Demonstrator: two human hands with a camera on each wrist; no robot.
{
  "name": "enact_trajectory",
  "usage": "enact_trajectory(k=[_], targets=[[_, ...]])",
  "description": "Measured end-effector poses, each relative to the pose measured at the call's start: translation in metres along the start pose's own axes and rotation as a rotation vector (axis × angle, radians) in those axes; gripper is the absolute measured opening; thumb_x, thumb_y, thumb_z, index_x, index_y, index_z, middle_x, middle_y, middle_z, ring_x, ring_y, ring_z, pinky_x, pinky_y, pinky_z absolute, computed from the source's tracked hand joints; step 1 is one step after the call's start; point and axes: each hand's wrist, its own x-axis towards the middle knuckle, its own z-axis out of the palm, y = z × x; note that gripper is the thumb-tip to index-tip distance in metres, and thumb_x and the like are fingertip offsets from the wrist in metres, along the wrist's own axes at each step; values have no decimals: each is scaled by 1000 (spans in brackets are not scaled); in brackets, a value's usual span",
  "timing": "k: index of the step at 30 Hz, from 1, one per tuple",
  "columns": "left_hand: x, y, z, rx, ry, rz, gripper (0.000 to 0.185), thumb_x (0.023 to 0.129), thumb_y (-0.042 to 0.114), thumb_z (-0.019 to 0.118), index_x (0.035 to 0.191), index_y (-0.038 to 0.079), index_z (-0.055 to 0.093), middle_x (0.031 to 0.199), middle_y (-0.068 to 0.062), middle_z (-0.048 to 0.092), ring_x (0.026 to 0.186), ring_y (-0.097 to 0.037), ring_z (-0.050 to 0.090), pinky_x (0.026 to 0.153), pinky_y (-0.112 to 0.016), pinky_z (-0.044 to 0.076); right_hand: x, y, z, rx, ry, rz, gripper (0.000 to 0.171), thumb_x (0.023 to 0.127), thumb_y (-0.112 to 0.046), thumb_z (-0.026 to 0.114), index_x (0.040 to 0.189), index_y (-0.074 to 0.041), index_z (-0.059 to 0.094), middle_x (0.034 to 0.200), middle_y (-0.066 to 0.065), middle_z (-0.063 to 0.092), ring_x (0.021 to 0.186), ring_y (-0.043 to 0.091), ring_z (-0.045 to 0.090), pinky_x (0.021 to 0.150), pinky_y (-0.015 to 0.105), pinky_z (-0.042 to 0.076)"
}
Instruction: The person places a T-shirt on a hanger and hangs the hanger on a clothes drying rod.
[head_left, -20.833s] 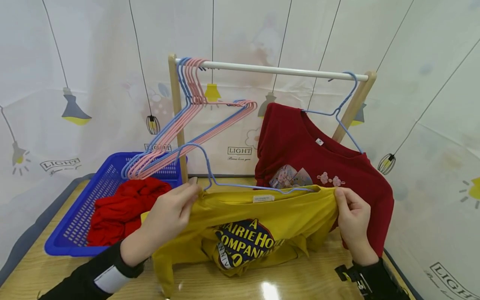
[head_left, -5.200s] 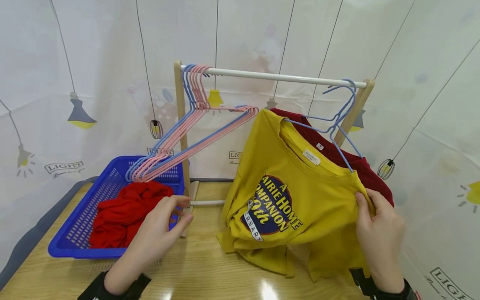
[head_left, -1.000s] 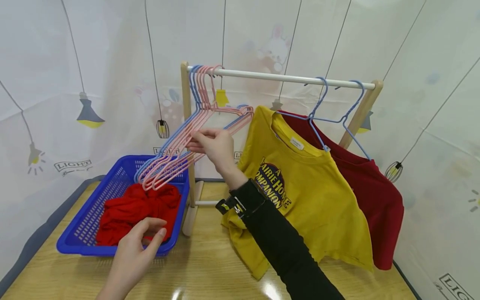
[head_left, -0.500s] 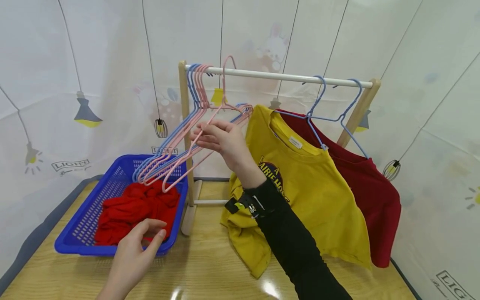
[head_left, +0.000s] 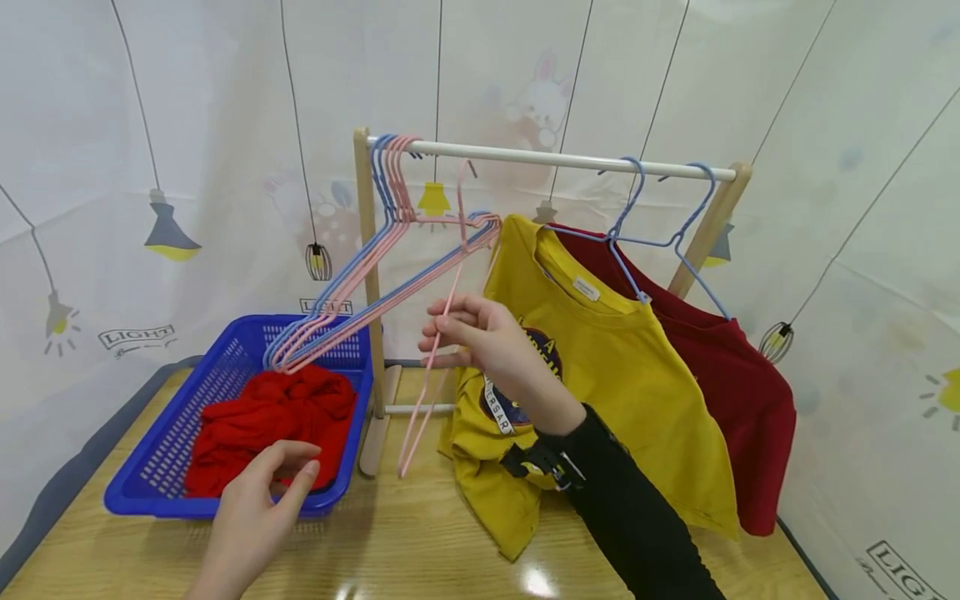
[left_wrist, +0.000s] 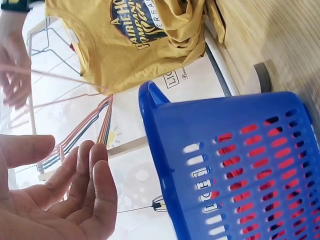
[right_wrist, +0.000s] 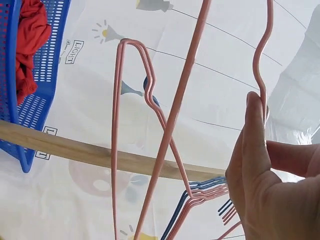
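My right hand (head_left: pixel 487 337) pinches a pink clothes hanger (head_left: pixel 429 375) by one of its sloping arms, off the rail and tilted, its hook pointing up. In the right wrist view thumb and fingers close on the pink wire (right_wrist: pixel 259 60). My left hand (head_left: pixel 262 500) hovers at the front of the blue basket (head_left: pixel 135 492), fingers loosely bent with nothing between them; the left wrist view shows its palm (left_wrist: pixel 50 215) beside the basket wall. Inside the basket lies a crumpled red garment (head_left: pixel 258 425). A yellow shirt (head_left: pixel 615 392) hangs on a blue hanger (head_left: pixel 628 200), partly hidden by my right arm.
Several pink and blue hangers (head_left: pixel 360 258) hang at the left end of the white rail (head_left: pixel 517 154). Behind the yellow shirt, a dark red shirt (head_left: pixel 757 433) hangs at the right end. The rack's wooden post (head_left: pixel 367 217) stands beside the basket on the wooden table (head_left: pixel 405 542).
The yellow shirt went onto the rail, then slid apart from the red one. My right hand lifted a pink hanger off and brought it down and right. The left hand moved to the basket.
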Motion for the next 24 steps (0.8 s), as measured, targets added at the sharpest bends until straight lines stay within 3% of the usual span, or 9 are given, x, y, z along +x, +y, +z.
enact_trajectory(k=[15,21,24], targets=[[0,-12,-10,50,31,-20,20,102,19,68,119,10,69,106,-2,72,92,-18,66,71,-24,53,-79,25,-39,-279,-66,168,21,109,-1,47,120,15,53,98,11,65,89,17,68,79,45,60],[5,-11,-16,103,86,86,17,97,11,71,114,8,70,99,-1,72,85,-13,65,66,-23,52,-101,38,-59,-437,-44,158,19,107,3,50,116,16,59,96,12,68,88,20,70,76,42,61],[8,-9,-20,126,102,101,17,97,10,72,114,7,70,98,-2,71,84,-17,66,64,-23,52,-111,42,-67,-491,-28,158,19,105,4,52,115,16,62,96,14,69,87,24,70,74,41,61]])
